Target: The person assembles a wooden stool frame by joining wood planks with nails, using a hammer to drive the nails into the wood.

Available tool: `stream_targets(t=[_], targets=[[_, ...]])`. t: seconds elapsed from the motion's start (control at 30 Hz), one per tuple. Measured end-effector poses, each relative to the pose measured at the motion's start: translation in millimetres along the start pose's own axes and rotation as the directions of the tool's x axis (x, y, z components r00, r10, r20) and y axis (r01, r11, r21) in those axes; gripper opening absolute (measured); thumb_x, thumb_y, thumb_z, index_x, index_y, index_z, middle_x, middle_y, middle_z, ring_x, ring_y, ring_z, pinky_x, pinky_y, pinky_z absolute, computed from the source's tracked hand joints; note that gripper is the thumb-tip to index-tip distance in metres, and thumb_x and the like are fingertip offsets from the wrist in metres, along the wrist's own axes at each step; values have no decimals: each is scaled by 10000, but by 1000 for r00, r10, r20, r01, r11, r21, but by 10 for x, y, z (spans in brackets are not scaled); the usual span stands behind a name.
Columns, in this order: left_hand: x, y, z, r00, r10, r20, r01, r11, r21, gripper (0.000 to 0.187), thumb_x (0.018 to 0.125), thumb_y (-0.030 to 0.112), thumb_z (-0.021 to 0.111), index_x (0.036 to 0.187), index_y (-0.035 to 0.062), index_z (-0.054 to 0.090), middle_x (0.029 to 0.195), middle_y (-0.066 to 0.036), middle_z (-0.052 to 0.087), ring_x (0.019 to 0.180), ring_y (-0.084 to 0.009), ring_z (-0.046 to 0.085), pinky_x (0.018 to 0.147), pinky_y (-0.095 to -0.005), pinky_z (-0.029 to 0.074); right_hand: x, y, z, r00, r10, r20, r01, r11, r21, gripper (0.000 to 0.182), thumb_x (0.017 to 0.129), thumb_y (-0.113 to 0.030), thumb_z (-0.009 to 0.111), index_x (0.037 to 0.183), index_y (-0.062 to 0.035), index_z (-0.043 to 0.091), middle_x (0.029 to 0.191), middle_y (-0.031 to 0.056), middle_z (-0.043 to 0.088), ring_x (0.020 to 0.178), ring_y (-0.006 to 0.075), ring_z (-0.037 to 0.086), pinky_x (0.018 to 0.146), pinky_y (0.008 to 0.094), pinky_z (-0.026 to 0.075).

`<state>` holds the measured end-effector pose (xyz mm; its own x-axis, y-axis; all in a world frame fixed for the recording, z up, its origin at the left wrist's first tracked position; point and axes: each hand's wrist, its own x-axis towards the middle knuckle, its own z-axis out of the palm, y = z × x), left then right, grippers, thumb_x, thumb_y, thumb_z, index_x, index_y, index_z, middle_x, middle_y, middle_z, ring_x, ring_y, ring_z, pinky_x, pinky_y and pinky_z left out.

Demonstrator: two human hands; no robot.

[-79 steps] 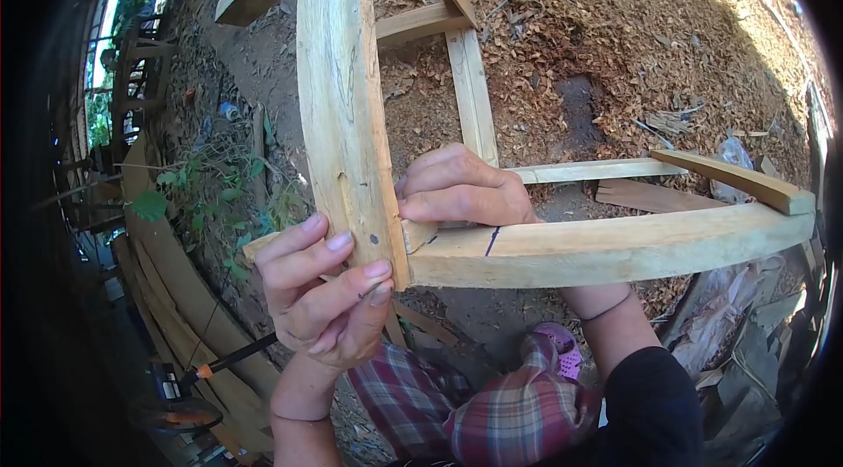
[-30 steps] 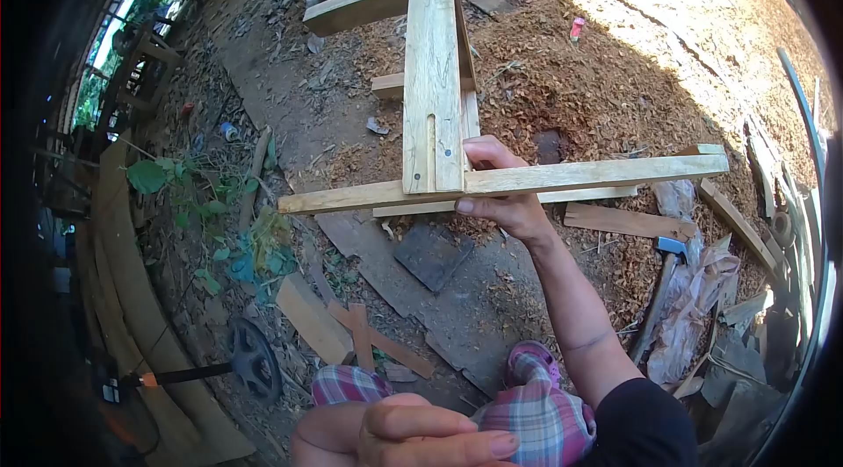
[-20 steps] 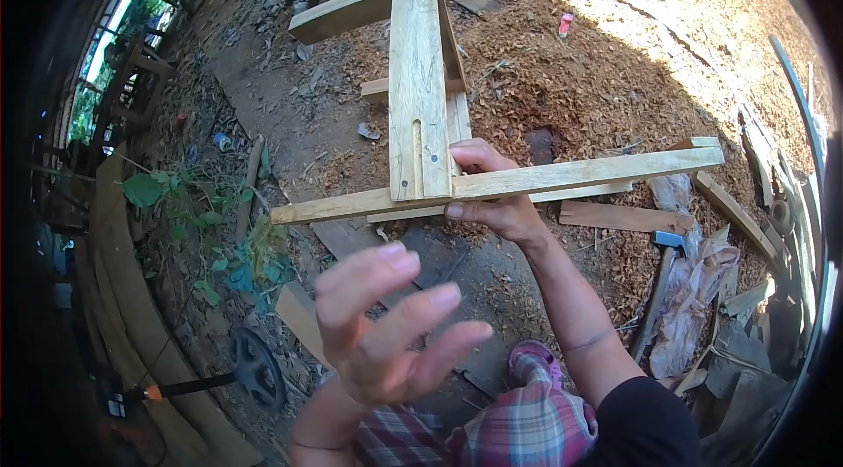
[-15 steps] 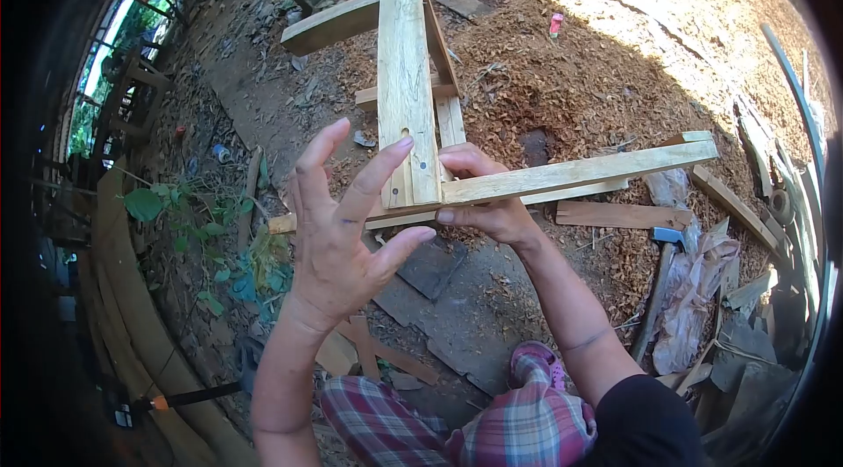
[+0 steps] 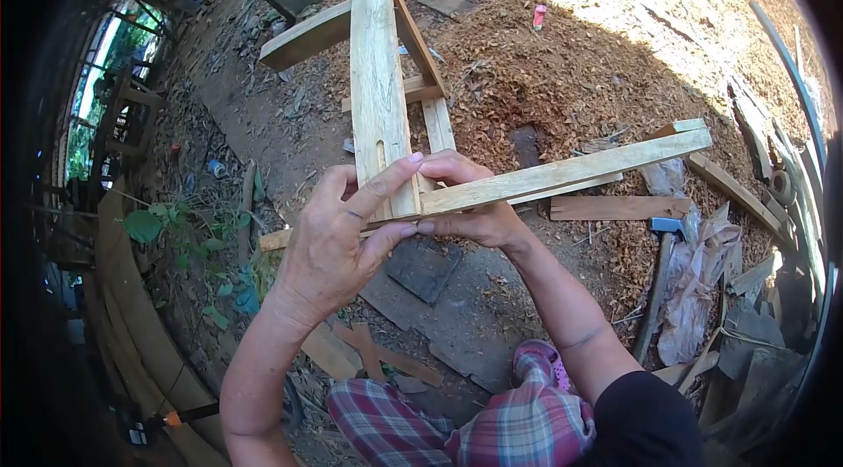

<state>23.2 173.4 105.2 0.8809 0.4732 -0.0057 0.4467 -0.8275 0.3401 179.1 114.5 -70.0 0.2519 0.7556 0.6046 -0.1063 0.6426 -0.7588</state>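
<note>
A pale wooden frame (image 5: 376,72) stands in front of me, with a wide board running away from me and narrower bars joined to it. My left hand (image 5: 325,234) is closed over the near end of the wide board, its index finger on top and thumb at the lower edge. At the same corner, my right hand (image 5: 479,219) grips the frame where a long bar (image 5: 571,170) branches to the right. Its fingers are partly hidden behind that bar. The two thumb tips nearly meet under the corner. A slot shows in the board just beyond my left fingers.
A hammer (image 5: 666,226) with a blue head lies at the right beside crumpled clear plastic (image 5: 698,291) and a short brown board (image 5: 619,208). Wood shavings cover the ground beyond. Offcuts (image 5: 373,351) lie near my knees, and a leafy plant (image 5: 176,230) grows at the left.
My left hand, open and raised before the board, has closed onto its near end. The frame appears slightly further left in view. My right hand keeps its hold at the corner.
</note>
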Motion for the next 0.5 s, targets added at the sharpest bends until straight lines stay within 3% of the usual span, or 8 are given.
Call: stream_targets(t=[0.17, 0.23, 0.43, 0.5], targets=[[188, 63, -195, 1000, -24, 20, 23, 1000, 19, 963, 654, 305, 871, 1479, 258, 377, 1025, -135, 531, 960, -325, 595, 888, -429, 492, 16, -48, -22, 1000, 28, 15, -27, 999, -34, 585, 746, -234, 838, 1241, -50, 586, 1166, 120, 606, 1094, 255, 581, 933, 372, 473], [290, 115, -222, 978, -103, 179, 69, 980, 185, 1062, 604, 380, 892, 1489, 285, 311, 1044, -165, 486, 977, -376, 592, 904, -458, 492, 18, -52, -21, 999, 35, 13, -35, 999, -27, 586, 743, -242, 839, 1237, -51, 589, 1163, 119, 606, 1090, 254, 582, 931, 373, 474], [352, 109, -166, 941, -180, 285, 110, 964, 243, 970, 642, 423, 870, 1444, 269, 347, 1075, -207, 445, 983, -436, 580, 883, -486, 494, 0, -67, -28, 997, 77, 14, -76, 994, -79, 585, 737, -249, 841, 1229, -55, 592, 1166, 115, 603, 1092, 257, 580, 938, 377, 472], [364, 119, -208, 940, -164, 300, 90, 965, 245, 952, 649, 419, 866, 1438, 261, 358, 1068, -206, 451, 983, -432, 581, 882, -478, 494, 5, -64, -41, 999, 30, 38, -26, 994, -102, 593, 734, -247, 843, 1234, -55, 590, 1168, 115, 602, 1113, 257, 568, 946, 379, 468]])
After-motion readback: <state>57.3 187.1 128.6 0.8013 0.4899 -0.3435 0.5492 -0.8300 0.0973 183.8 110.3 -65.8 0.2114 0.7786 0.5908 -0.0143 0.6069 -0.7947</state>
